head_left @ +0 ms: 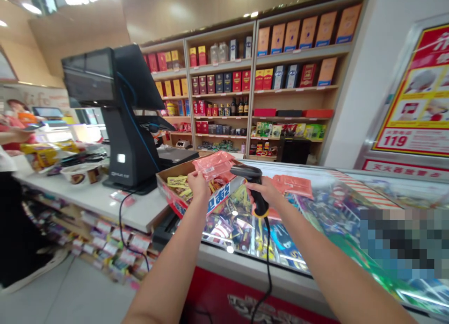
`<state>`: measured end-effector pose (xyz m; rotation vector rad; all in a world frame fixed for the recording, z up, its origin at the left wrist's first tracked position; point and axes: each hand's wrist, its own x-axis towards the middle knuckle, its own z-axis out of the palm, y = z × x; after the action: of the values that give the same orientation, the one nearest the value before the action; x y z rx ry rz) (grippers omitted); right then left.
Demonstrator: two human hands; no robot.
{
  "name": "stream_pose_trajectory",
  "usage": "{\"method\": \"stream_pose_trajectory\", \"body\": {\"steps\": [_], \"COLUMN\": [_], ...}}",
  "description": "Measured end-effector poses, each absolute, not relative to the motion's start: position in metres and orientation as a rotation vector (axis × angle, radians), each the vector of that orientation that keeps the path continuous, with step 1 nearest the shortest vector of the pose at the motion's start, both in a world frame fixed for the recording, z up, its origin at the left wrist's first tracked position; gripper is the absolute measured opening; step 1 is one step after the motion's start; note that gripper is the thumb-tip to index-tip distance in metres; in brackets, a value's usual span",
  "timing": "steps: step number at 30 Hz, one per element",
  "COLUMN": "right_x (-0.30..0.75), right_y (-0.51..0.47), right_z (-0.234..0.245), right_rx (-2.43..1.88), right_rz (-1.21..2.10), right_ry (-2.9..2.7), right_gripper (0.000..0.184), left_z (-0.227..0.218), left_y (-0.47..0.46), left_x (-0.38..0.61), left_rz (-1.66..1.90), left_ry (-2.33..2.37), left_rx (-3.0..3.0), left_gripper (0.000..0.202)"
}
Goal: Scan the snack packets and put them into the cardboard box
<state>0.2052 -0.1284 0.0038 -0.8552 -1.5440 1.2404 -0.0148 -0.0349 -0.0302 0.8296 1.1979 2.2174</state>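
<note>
Pink packet (212, 166), flat and shiny with a pale label, is pinched in the left hand (199, 183) of the person wearing the head camera. In this one forward view, both bare forearms reach in from the bottom edge. The left fingers are closed on the packet's near edge, lifting it above an open cardboard box (218, 200) of small yellow and red packets. The right fingers are wrapped around the handle of a black scanner (248, 171); the right hand (264, 191) holds it upright, its head aimed left, just beside the packet. Whether scanner and packet touch cannot be told. From the handle, a dark cable (268, 254) hangs down past the front of a glass-topped freezer (242, 264) full of colourful wrapped goods. More pink packets (298, 186) lie on the glass, right of the scanner. Left of the box, a black till screen (90, 78) stands on a white counter (142, 215). Behind, wall shelves (220, 70) hold rows of boxes and bottles. At the left edge, someone in dark trousers (17, 221) stands by the counter.
</note>
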Motion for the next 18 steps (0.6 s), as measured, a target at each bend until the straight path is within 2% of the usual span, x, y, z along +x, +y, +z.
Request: {"method": "stream_pose_trajectory", "body": {"steps": [3, 6, 10, 14, 18], "right_x": [0.186, 0.176, 0.181, 0.207, 0.246], "right_y": [-0.130, -0.136, -0.141, -0.136, -0.133], "right_z": [0.003, 0.003, -0.004, -0.016, -0.024], "right_rx": [-0.829, -0.821, -0.816, -0.867, -0.972], "right_rz": [1.252, 1.246, 1.265, 1.256, 1.163], "right_ry": [-1.590, -1.624, -1.601, -1.516, -1.406], "right_gripper": [0.032, 0.032, 0.030, 0.032, 0.030], "left_z": [-0.030, -0.027, -0.017, -0.017, -0.043], "left_y": [-0.045, -0.059, -0.083, -0.094, -0.075], "left_x": [-0.027, -0.032, -0.023, 0.015, 0.067], "left_rz": [2.256, 2.337, 2.478, 2.430, 1.862], "left_ry": [1.291, 1.398, 1.377, 1.170, 1.111], "left_rx": [0.794, 0.804, 1.035, 1.394, 1.685], "left_gripper": [0.019, 0.034, 0.046, 0.039, 0.016]}}
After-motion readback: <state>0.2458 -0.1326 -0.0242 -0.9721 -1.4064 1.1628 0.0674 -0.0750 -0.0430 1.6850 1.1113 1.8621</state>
